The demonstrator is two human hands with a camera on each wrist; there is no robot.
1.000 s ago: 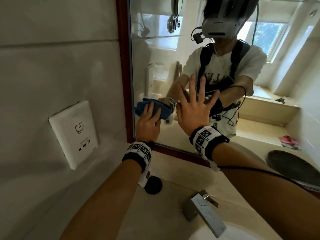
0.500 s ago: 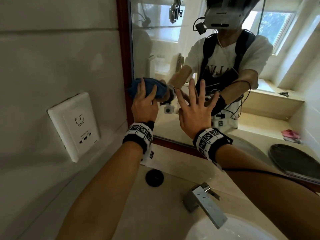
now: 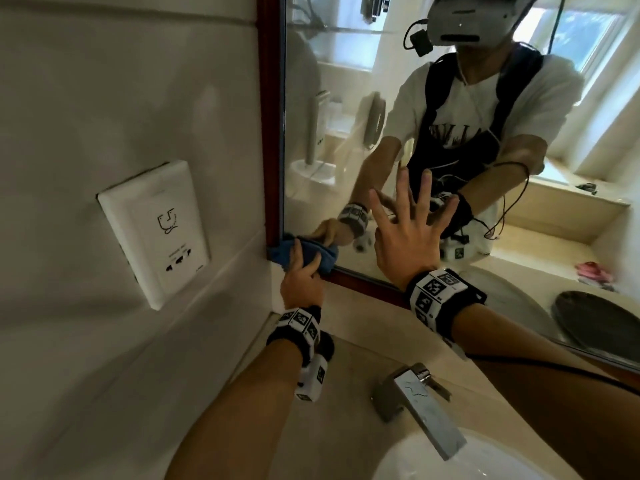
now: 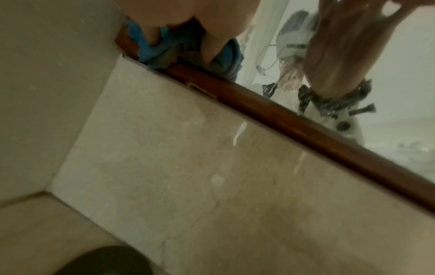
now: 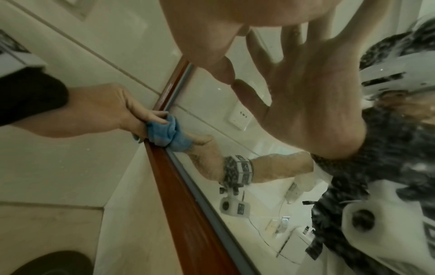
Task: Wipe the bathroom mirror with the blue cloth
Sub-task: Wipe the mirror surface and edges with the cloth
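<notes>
Cloth in the mirror's lower left corner, glass open to the right and above

Your left hand grips the bunched cloth, pressing it where the mirror meets its frame at the bottom left corner. Your right hand is spread wide, fingers straight, palm toward the glass just right of the cloth, holding nothing. The unwiped glass lies up and to the right of the left hand, so the next stroke likely runs along the bottom edge toward the right hand.
</notes>
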